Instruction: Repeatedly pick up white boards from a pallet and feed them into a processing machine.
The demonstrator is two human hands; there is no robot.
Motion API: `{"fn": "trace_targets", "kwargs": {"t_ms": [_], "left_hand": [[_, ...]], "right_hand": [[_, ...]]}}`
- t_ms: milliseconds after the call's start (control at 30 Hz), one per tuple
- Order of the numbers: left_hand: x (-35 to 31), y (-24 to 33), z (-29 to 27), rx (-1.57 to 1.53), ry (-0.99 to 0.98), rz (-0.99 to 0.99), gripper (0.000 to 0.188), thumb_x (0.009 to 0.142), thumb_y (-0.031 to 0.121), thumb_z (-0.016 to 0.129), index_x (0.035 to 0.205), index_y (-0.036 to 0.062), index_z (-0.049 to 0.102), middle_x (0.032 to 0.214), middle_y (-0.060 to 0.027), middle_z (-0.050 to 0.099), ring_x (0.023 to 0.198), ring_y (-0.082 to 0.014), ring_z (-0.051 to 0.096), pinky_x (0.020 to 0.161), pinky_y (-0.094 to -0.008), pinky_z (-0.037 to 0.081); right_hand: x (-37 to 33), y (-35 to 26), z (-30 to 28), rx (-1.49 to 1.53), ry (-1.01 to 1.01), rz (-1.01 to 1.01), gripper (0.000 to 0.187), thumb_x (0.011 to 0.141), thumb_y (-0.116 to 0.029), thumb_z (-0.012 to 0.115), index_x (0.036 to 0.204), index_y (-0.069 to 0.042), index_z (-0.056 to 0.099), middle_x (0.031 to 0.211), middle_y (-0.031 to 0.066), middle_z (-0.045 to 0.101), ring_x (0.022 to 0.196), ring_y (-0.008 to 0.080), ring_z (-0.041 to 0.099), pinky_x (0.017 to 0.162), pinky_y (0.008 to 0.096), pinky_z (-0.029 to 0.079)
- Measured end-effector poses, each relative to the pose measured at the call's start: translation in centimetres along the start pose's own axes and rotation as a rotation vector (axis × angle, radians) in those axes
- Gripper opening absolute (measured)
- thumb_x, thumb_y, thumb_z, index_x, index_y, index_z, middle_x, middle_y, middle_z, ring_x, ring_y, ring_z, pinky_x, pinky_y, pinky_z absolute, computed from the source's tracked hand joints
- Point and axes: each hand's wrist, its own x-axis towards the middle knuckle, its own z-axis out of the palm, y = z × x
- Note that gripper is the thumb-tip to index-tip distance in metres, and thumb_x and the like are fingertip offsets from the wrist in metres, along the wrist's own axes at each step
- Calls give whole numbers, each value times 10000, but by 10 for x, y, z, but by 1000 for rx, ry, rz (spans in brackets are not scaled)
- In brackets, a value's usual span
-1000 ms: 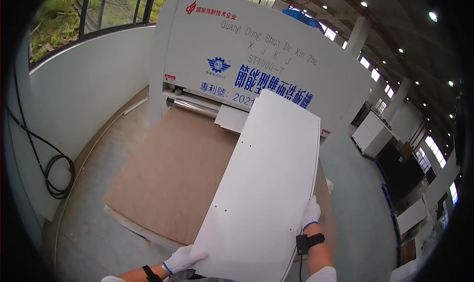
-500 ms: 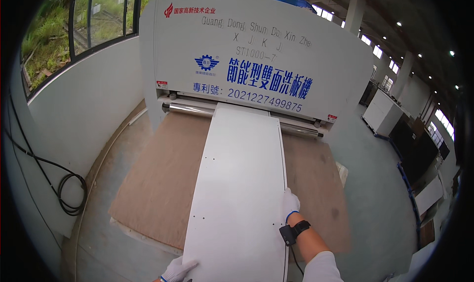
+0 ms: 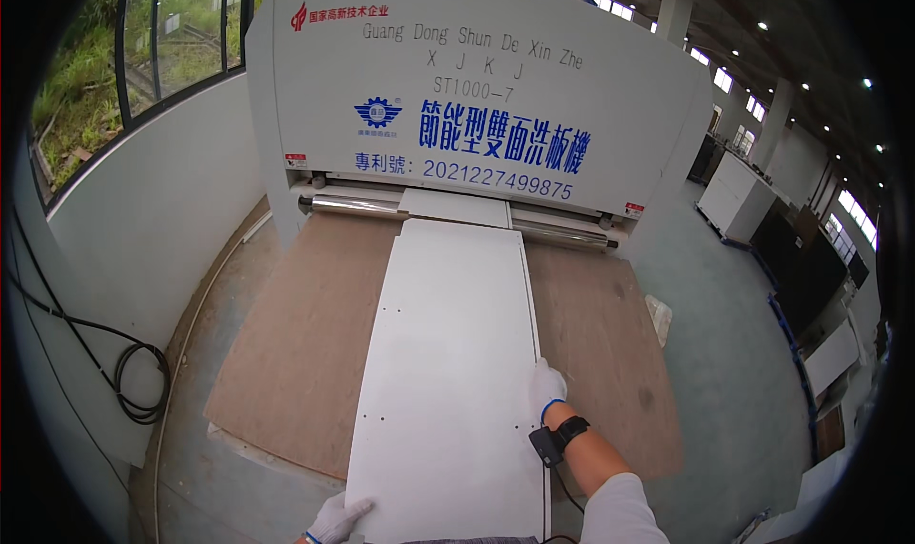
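Observation:
A long white panel [image 3: 448, 353] with small drilled holes stretches away from me over a brown board [image 3: 305, 325]. White-gloved, my right hand [image 3: 548, 385] grips the panel's right edge, its fingers partly hidden beneath. My left hand [image 3: 335, 519], gloved too, holds the near left corner with the thumb on top. Beyond the panel's far end, a second white panel [image 3: 457, 207] lies at the metal roller [image 3: 357, 207] and runs in under the big white machine [image 3: 477, 68]. I cannot tell whether the two panels touch.
A coiled black cable [image 3: 141, 382] hangs along the white wall [image 3: 172, 172] on the left, below windows. At right stand a white cabinet-like box [image 3: 734, 201] and dark panels [image 3: 801, 258]. A dark strap with a small device [image 3: 562, 439] sits on my right wrist, its cable trailing down.
More of the second panel shows between the held panel and the roller. The held panel and both hands sit slightly further left in view, and the machine has shifted left and up.

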Motion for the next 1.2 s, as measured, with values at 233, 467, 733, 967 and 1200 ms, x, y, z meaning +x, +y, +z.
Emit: {"fn": "trace_targets", "kwargs": {"t_ms": [233,467,733,967,1200], "left_hand": [[7,1,3,23,13,13,425,888,219,611,1177,-87,548,1055,-127,646,920,-171,609,817,-300,494],[20,7,6,-18,8,12,421,889,215,607,1183,-80,548,1051,-115,647,903,-157,606,801,-291,492],[39,23,7,-19,17,60,445,885,257,611,1177,-75,556,1046,-104,650,895,-145,605,790,-283,491],[55,31,7,-14,23,23,442,883,254,619,1168,-79,561,1043,-109,648,883,-147,609,777,-281,492],[73,37,4,-172,22,-56,435,907,254,573,1184,-81,540,1013,-115,645,869,-166,617,763,-292,498]], "right_hand": [[10,1,2,41,-12,2,620,929,-455,317,995,73,635,1053,285,615,1050,422,567,903,460,426],[26,-5,4,5,-14,12,624,928,-456,312,998,73,635,1063,288,609,1056,426,562,908,464,425],[52,-20,8,12,-24,-45,633,933,-455,304,995,82,634,1054,298,608,1054,421,566,905,465,427],[72,-27,14,3,-25,-61,635,929,-461,317,984,90,628,1064,299,604,1061,430,556,895,455,430],[70,-42,-5,192,-220,-81,519,945,-381,407,1098,85,575,962,209,653,921,306,625,830,382,483]]}}
